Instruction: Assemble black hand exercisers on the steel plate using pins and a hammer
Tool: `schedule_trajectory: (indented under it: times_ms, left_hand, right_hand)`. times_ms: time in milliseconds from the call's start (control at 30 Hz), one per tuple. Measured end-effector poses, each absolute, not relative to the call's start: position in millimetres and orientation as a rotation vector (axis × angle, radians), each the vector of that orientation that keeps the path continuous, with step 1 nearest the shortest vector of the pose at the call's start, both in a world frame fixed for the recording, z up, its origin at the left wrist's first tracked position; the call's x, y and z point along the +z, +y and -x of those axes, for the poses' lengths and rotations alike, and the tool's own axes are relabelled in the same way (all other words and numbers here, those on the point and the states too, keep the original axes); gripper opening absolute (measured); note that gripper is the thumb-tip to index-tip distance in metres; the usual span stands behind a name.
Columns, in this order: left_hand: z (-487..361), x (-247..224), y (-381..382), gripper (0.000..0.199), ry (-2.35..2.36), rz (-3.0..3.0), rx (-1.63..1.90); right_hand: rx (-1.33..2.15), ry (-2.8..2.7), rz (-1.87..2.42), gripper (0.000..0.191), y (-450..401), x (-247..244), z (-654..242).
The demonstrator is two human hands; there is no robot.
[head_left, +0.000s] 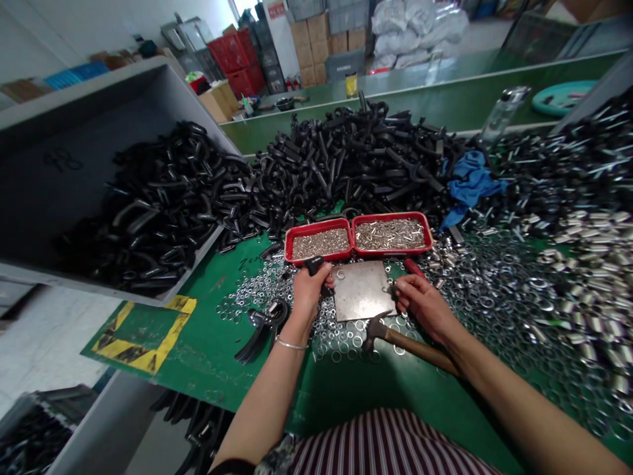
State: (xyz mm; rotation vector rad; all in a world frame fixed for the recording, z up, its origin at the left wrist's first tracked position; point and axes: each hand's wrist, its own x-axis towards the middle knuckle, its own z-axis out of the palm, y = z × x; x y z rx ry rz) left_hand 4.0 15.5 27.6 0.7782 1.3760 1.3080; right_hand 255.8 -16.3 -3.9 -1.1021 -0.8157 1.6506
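Note:
My left hand (311, 288) is closed round a black part (313, 265) at the left edge of a square metal plate (363, 290). At the plate's right edge, my right hand (420, 302) has its fingers pinched together; a small ring seems to be at the fingertips. A red-handled tool (413, 267) lies just beyond that hand. Below the plate rests a claw hammer (410, 344) with a wooden handle, partly under my right forearm. Two red trays, one with tiny pieces (320, 244) and one with small pins (390, 235), stand behind the plate.
Black curved parts (341, 158) are heaped behind the trays and in a tilted grey bin (44, 158) at the left. Loose rings (475, 303) and metal sleeves (601, 297) cover the right side. A blue cloth (469, 183) and a clear bottle (503, 117) are at the back right.

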Motion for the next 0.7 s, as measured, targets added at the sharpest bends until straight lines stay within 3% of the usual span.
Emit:
schedule_trajectory:
  times_ms: [200, 400, 700]
  left_hand:
    - [2.2, 28.8, -17.3, 0.032, 1.281, -0.629, 1.300]
    - [-22.0, 26.6, -38.4, 0.038, 1.199, -0.694, 1.124]
    - [-23.3, 19.5, -41.0, 0.039, 1.208, -0.745, 1.083]
  right_hand:
    - [1.550, -1.005, 1.121, 0.023, -19.0, 4.3, -247.0]
    - [1.724, -1.223, 1.095, 0.026, -31.6, 33.2, -215.5]
    - [1.815, -0.931, 1.026, 0.028, -29.3, 22.0, -204.4]
